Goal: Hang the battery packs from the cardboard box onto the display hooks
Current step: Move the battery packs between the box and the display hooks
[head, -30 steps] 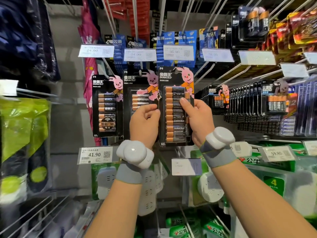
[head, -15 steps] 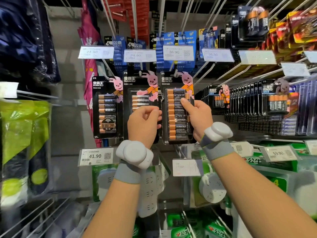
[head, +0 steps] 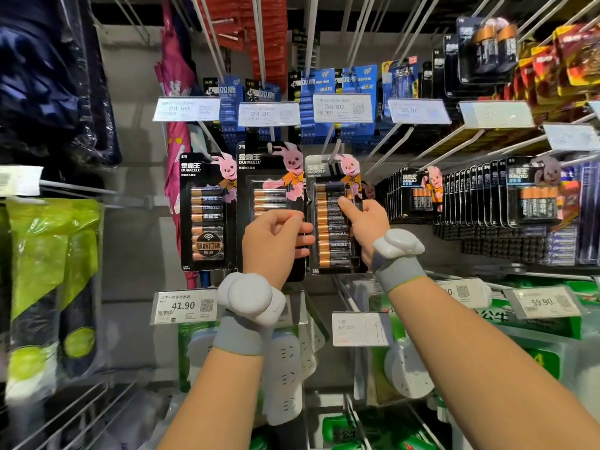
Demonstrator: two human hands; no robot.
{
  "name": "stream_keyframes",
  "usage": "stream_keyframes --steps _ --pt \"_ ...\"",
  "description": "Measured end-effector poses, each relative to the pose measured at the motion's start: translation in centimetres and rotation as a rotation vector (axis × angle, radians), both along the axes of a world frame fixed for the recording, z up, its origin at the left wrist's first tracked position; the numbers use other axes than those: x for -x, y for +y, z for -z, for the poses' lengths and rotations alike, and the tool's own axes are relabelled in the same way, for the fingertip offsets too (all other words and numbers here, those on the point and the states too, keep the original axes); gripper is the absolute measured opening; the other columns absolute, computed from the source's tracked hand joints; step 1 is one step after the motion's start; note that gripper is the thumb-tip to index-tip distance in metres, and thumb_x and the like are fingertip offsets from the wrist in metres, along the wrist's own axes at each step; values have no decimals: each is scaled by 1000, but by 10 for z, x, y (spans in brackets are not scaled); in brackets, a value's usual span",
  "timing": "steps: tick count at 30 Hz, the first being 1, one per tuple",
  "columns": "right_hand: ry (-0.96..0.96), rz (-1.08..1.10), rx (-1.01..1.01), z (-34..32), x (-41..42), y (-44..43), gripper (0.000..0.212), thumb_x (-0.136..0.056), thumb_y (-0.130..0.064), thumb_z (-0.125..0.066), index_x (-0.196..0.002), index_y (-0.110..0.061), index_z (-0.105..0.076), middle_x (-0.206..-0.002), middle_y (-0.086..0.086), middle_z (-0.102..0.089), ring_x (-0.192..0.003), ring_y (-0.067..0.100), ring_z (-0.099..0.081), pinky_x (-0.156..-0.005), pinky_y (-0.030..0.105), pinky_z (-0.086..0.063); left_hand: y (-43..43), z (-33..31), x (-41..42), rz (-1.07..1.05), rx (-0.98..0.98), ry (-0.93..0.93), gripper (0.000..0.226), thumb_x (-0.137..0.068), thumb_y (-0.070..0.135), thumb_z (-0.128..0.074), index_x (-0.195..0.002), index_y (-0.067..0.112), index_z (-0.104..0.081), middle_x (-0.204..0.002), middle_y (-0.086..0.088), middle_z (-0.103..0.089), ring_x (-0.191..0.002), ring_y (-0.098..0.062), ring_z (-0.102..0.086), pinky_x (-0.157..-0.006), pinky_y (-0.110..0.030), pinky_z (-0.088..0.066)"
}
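A tall black blister pack of copper-topped batteries [head: 334, 219] was held up against the grey shop wall panel [head: 136, 164], its top hole at the tip of a white wire display hook [head: 334, 151]. The right hand [head: 363, 225] was clamped on the pack's right edge, thumb across the front. The left hand [head: 276, 245] was closed on a second black battery pack [head: 269, 177] just beside it, to the left. A third black pack [head: 206, 212] was hung further left, above a white 41.90 price tag [head: 183, 306]. More packs were racked on hooks at right; green socket boxes [head: 539, 323] were shelved below
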State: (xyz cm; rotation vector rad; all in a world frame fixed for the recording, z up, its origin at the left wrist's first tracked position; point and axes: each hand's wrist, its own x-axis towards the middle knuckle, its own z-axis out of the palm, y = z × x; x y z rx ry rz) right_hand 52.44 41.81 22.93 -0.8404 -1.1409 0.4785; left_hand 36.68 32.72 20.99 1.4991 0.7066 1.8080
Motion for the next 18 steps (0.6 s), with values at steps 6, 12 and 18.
stream_keyframes --steps 6,12,18 --pt "-8 -61 75 8 -4 27 94 -57 -63 -66 -130 -7 -47 -127 15 -58 -115 34 -57 -97 53 -47 1 -1 1 4 -4 21 11 -97 12 -54 -91 15 -64 -77 -3 -70 -62 -11 -68 -56 -22 -57" --pt "14 -11 132 4 0 33 53 -84 -41 -66 -121 -8 -49 -118 19 -61 -108 37 -59 -95 55 -47 2 -3 4 3 4 40 10 -97 14 -54 -93 17 -62 -77 -3 -70 -59 -9 -67 -49 -20 -53" --pt "-3 -2 147 9 -13 86 105 -44 -70 -64 -130 -12 -46 -129 19 -58 -116 38 -57 -98 58 -45 3 -3 3 13 1 37 10 -97 13 -54 -100 11 -63 -77 -4 -70 -58 -10 -67 -47 -20 -52"
